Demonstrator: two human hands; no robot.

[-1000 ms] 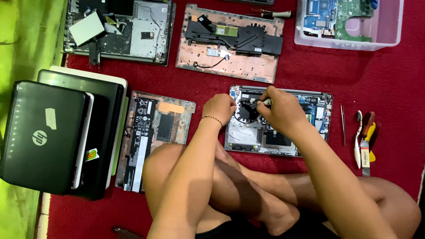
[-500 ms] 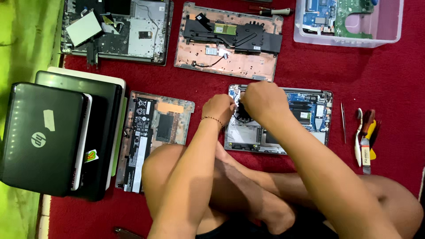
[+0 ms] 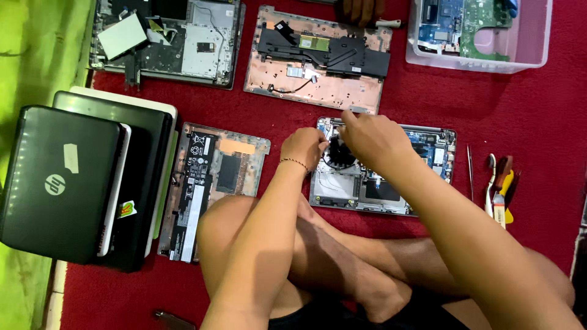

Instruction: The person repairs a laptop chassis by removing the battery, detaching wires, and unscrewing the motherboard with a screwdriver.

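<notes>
The opened silver laptop base with its round black fan [image 3: 382, 174] lies on the red carpet [image 3: 428, 91], just before the seated person's crossed legs. The left hand [image 3: 304, 148], fingers curled, touches the fan's left edge; the right hand [image 3: 370, 137] is bent over the fan, its grip hidden from here.
</notes>
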